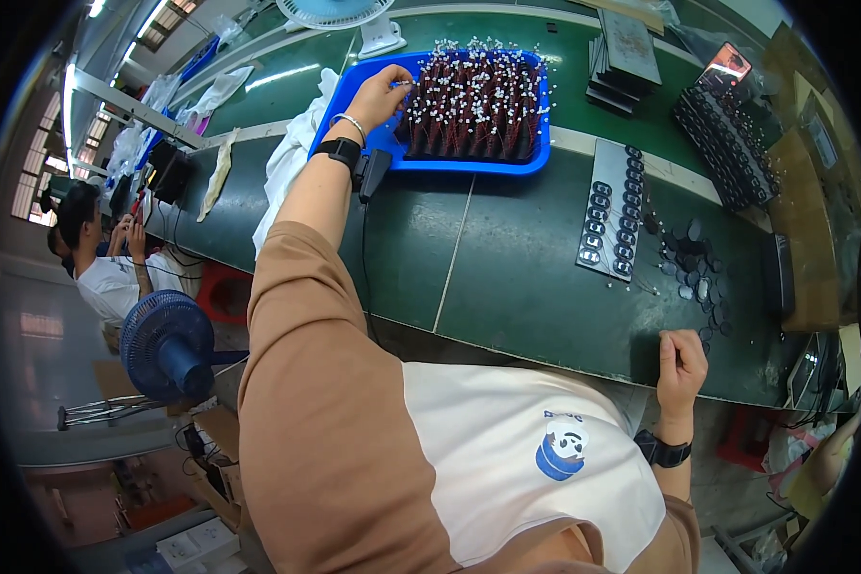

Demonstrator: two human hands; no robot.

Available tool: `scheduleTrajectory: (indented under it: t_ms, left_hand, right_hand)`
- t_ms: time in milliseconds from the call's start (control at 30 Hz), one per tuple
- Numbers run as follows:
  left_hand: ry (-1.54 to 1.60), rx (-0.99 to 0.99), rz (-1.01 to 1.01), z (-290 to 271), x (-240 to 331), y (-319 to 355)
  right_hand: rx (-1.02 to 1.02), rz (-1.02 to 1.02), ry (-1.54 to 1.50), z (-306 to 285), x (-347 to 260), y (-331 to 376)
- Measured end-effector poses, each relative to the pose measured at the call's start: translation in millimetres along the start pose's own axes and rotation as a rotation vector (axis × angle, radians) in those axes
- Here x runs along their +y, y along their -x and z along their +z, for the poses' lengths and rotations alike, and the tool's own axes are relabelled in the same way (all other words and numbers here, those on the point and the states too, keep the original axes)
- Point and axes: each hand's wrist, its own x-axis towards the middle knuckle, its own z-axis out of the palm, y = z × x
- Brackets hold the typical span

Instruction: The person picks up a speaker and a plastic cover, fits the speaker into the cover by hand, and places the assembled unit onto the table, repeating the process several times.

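Note:
My left hand [377,96] reaches over the left part of a blue tray [388,155], its fingers closed in a pinch beside the bundled parts; what they hold is too small to make out. Dense rows of dark red wires with white tips [474,105] stand in dark holders in the tray. My right hand [682,368] is curled closed at the table's near edge, and its grip hides whatever may be inside. Just beyond it lie scattered round black discs [691,258]. A metal plate [603,196] carries two rows of small black parts [628,212].
Stacked dark plates [624,62] lie at the back right. Farther right are a stack of black holders [727,143], a phone [729,63] and a cardboard box [813,182]. A white cloth [292,163] lies left of the tray. A co-worker [100,244] sits at far left behind a blue fan [167,344].

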Motion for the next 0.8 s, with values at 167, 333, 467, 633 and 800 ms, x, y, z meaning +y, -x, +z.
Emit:
scheduleTrajectory:
  t_ms: [167,333,467,633,800]
  left_hand:
    - [0.241,0.024,0.032,0.3,2.1,16.9]
    - [0.474,0.143,-0.335,3.8,3.5,21.3]
    - [0.570,0.034,-0.538,-4.1,-2.9,37.2]
    - [0.495,-0.001,-0.538,-11.1,-15.3,32.0]
    - [0.288,0.285,-0.201,-11.2,18.5,34.0]
  right_hand:
    - [0.008,-0.023,-0.012,-1.1,2.3,2.5]
    - [0.060,-0.056,-0.013,-1.9,0.4,5.2]
    - [0.068,-0.067,-0.039,-0.8,-2.4,-0.3]
    - [0.123,-0.042,-0.027,-25.7,-1.9,0.4]
    - [0.211,-0.005,0.074,-56.2,21.4,12.2]
